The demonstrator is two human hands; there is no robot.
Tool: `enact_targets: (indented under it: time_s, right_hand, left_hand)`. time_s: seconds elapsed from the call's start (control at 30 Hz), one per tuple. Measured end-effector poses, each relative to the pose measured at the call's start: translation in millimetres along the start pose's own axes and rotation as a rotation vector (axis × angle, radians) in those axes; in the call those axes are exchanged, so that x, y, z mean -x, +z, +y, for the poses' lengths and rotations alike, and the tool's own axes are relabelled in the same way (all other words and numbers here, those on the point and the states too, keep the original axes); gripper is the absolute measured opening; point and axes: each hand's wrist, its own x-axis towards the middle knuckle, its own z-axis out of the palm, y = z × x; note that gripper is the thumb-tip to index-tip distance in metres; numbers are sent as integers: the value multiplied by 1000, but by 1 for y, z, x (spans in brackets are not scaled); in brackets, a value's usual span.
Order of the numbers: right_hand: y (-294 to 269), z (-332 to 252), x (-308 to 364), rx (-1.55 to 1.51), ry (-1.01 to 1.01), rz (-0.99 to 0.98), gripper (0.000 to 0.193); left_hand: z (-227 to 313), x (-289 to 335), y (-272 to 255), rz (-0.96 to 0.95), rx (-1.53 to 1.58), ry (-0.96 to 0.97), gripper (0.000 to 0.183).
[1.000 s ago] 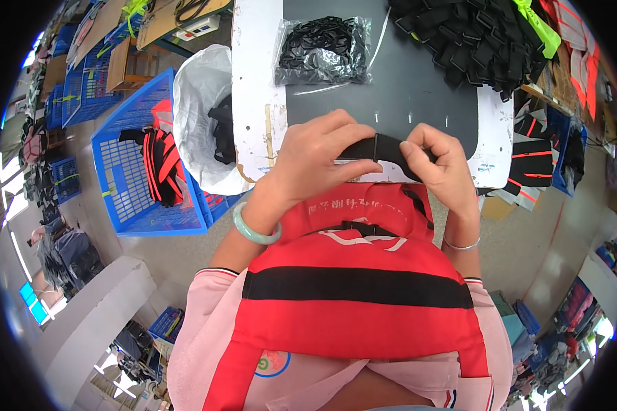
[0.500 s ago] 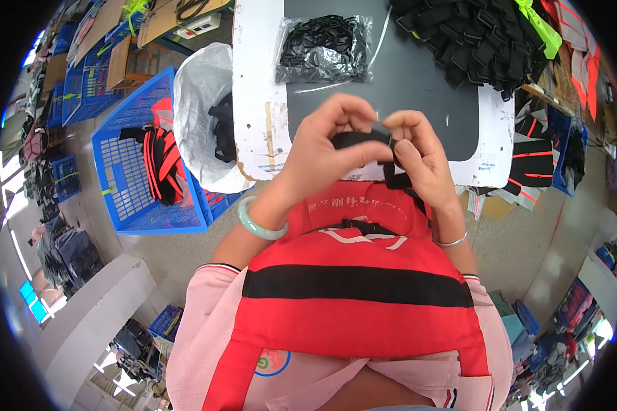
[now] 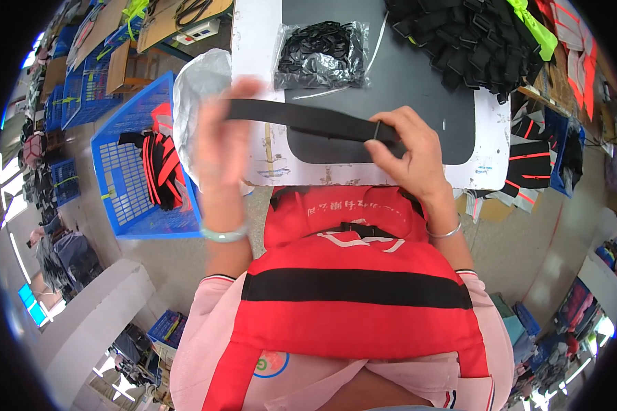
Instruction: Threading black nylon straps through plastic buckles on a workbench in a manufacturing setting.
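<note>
A black webbing strap [image 3: 295,118] is stretched between my two hands above the near part of the table. My left hand [image 3: 223,137], smeared by motion, is at the strap's left end, past the table's left edge. At the other end, my right hand [image 3: 413,152] pinches the strap beside a thin buckle [image 3: 377,130] through which it seems to pass. Behind the strap lies a clear plastic bag [image 3: 322,56] full of small black buckles. A heap of black straps with buckles [image 3: 469,44] covers the table's far right.
The white-edged table [image 3: 260,161] has a dark grey top. Left of it stand a white sack [image 3: 192,85] and a blue plastic basket [image 3: 110,175] holding black, red and grey pieces. More striped pieces [image 3: 528,164] lie off the table's right side.
My left hand has swung out to the left, drawing the strap out long. My right hand has stayed near its place, still pinching by the buckle.
</note>
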Motion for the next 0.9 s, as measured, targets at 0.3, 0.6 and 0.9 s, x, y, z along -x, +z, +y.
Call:
enact_targets:
  time_s: [0.3,0.6,0.9]
  right_hand:
    - [-22,93,-10,-67,352,434,31]
    - [-29,124,-39,530,195,454,32]
    - [-28,133,-14,55,385,577,34]
  left_hand:
    - [105,18,-47,118,-10,462,21]
    - [4,-15,-107,262,-1471,386,19]
    - [-31,-21,-34,-33,-1331,311,15]
